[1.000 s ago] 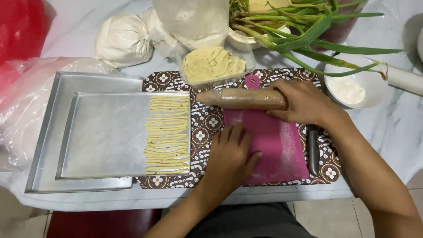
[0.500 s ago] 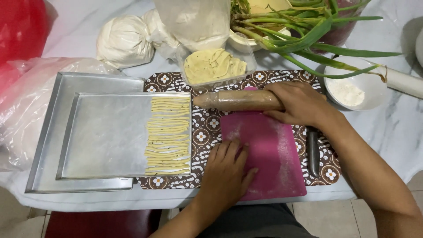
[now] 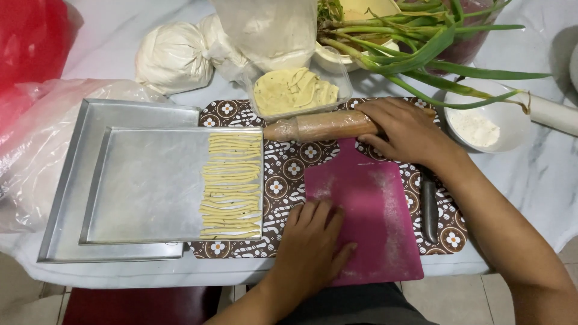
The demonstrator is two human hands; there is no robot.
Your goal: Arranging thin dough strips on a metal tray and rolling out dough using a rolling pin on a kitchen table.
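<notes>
Currently, rolling pin is being grasped by right hand; left hand, released, is being pressed on bare pink board; tray is being part-filled with strips.

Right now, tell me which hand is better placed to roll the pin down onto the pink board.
Right. The right hand already grips the wrapped rolling pin at the top edge of the pink cutting board. The left hand lies flat on the board's lower left part, apart from the pin, seemingly steadying it.
</notes>
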